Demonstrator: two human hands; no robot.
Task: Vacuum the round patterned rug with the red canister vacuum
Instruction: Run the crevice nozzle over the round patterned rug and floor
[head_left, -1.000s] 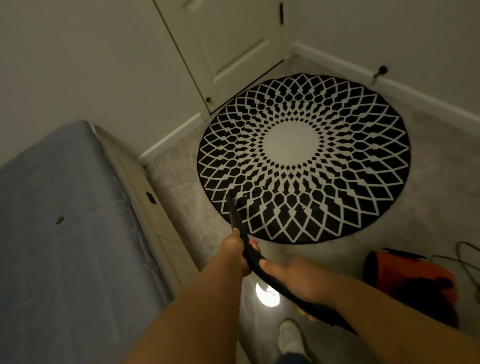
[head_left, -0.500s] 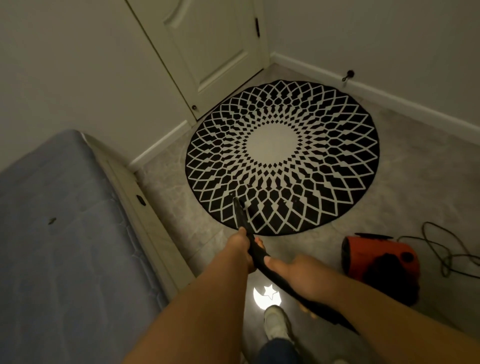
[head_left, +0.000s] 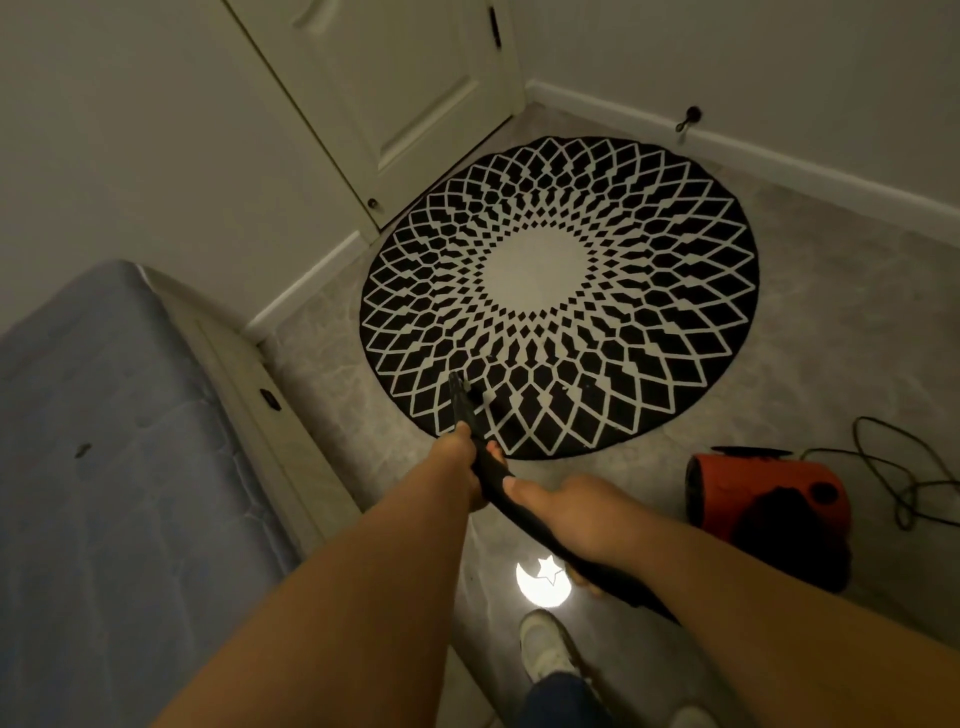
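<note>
I'm gripping the black wand (head_left: 470, 421) with both hands, left hand (head_left: 464, 467) ahead, right hand (head_left: 566, 512) behind; its tip is sitting over the round rug's (head_left: 558, 296) near edge; the red canister vacuum (head_left: 769, 499) is resting right of me.

Both bare forearms reach forward and down from the bottom of the view, converging toward the middle. The left hand (head_left: 465, 467) is further ahead, fingers curled around the black vacuum wand (head_left: 483, 457). The right hand (head_left: 566, 512) grips the same wand lower down, thumb along its top.
</note>
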